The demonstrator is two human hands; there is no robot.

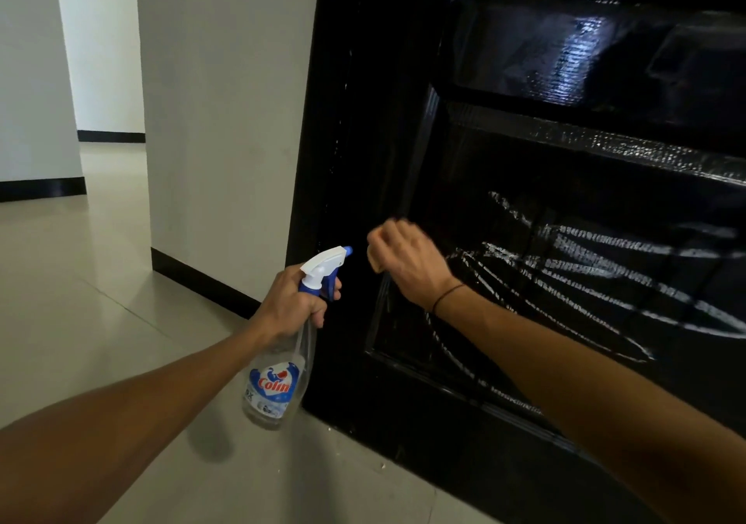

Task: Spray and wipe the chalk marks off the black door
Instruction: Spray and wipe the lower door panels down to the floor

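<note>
The glossy black door fills the right of the view, with white chalk marks scrawled across its lower recessed panel. My left hand grips the neck of a clear spray bottle with a white and blue trigger head, its nozzle pointing at the door's left stile. My right hand is curled against the left edge of the lower panel, holding a small tan pad or cloth that is mostly hidden under the fingers.
A white wall with a black skirting stands left of the door. A pale tiled floor runs into a corridor on the left. Small white crumbs lie on the floor at the door's foot.
</note>
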